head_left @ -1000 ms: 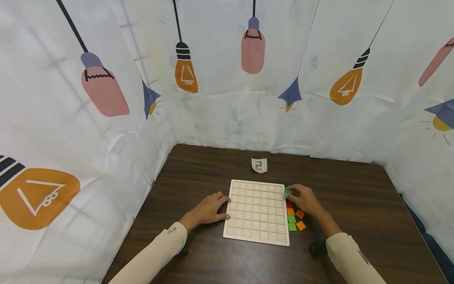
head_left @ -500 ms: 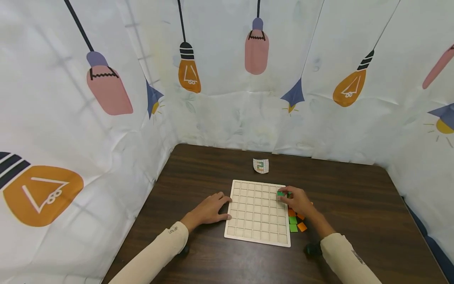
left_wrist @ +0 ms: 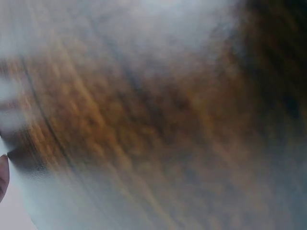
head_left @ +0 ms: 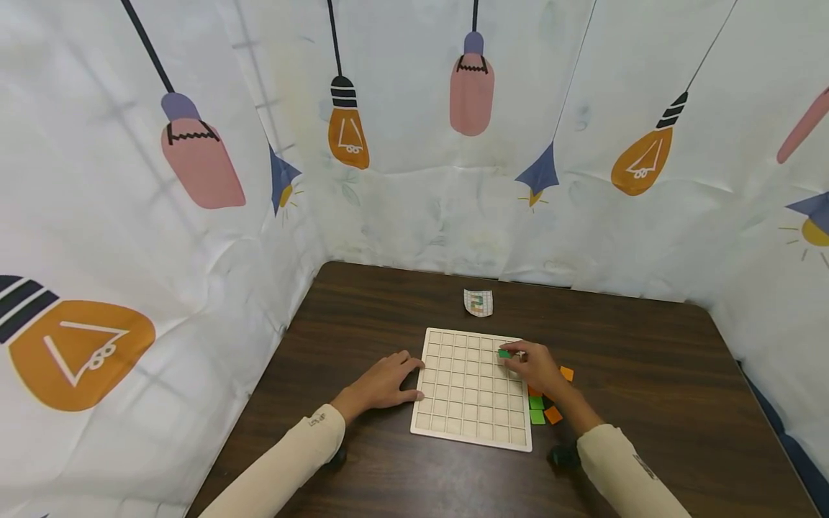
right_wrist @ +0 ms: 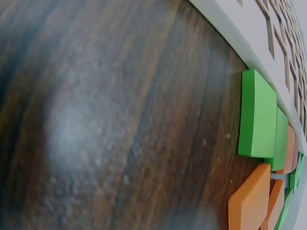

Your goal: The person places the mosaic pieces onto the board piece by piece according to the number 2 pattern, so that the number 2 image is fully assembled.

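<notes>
A pale square board [head_left: 453, 394] with a grid of shallow cells lies on the dark wooden table. My left hand [head_left: 382, 381] rests at the board's left edge, thumb and fingers spread apart. Over the upper right cells, my right hand [head_left: 537, 367] pinches a green square tile [head_left: 503, 353] between thumb and fingers. Whether that tile touches the board is too small to tell. In the right wrist view, green tiles [right_wrist: 259, 115] and orange tiles [right_wrist: 249, 203] lie along the board's rim. The left wrist view is mostly blurred tabletop, with a bit of fingertip [left_wrist: 3, 175].
A small paper card [head_left: 478, 303] with a coloured grid pattern lies beyond the board. Loose tiles sit right of the board, including an orange tile [head_left: 553, 415], partly under my right arm. A white curtain [head_left: 414, 208] with lamp prints borders the table's [head_left: 635, 360] far and left sides.
My right hand has carried the green tile left from the tile pile to above the board's upper right cells. My left hand has stayed at the board's edge. The view has shifted slightly.
</notes>
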`<state>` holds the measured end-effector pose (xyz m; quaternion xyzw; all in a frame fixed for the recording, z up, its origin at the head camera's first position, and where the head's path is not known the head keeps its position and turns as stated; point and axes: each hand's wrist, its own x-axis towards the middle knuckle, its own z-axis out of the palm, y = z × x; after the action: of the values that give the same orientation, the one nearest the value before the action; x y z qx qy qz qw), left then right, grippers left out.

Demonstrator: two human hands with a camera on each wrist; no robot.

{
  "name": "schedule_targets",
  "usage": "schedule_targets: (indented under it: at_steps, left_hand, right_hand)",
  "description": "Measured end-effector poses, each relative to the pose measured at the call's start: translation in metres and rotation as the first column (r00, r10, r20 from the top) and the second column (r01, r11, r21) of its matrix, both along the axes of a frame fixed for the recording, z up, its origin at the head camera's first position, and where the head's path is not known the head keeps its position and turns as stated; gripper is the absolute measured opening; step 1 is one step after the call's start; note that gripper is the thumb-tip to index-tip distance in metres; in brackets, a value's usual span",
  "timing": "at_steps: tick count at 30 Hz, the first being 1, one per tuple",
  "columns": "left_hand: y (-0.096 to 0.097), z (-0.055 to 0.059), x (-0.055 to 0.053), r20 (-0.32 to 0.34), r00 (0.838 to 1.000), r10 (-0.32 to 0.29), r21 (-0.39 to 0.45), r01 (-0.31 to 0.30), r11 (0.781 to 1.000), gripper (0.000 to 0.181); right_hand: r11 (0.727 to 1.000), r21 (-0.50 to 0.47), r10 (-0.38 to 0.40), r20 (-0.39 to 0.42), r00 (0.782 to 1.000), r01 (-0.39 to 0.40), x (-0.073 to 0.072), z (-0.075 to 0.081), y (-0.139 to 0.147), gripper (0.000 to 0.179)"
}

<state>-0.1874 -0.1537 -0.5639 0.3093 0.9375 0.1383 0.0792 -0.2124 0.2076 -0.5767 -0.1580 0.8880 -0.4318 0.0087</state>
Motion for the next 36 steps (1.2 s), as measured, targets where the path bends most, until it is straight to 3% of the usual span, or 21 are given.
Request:
schedule_targets:
  at_steps: [9,17,24,36]
  left_hand:
    - [0.000,0.001,0.000,0.005,1.000,-0.001,-0.004,0.001,1.000,0.061]
    - [0.002,0.002,0.000,0.004,1.000,-0.009,-0.012,0.009,1.000,0.062]
    - [0.002,0.003,0.001,0.004,1.000,-0.012,-0.008,0.012,1.000,0.062]
    - [0.001,0.002,0.001,-0.001,1.000,-0.011,-0.018,0.011,1.000,0.063]
  right_hand:
    - [0.999,0.032,-0.010,0.071,0.997,0.008,-0.001,0.004,-0.008,0.028]
    - [0.997,0.058,-0.046,0.037,0.998,0.044,-0.003,0.000,-0.016,0.025]
    - [0.994,0.086,-0.069,0.070,0.995,0.063,-0.005,-0.003,-0.027,0.025]
    - [0.992,0.092,-0.089,0.060,0.994,0.083,-0.005,-0.001,-0.036,0.019]
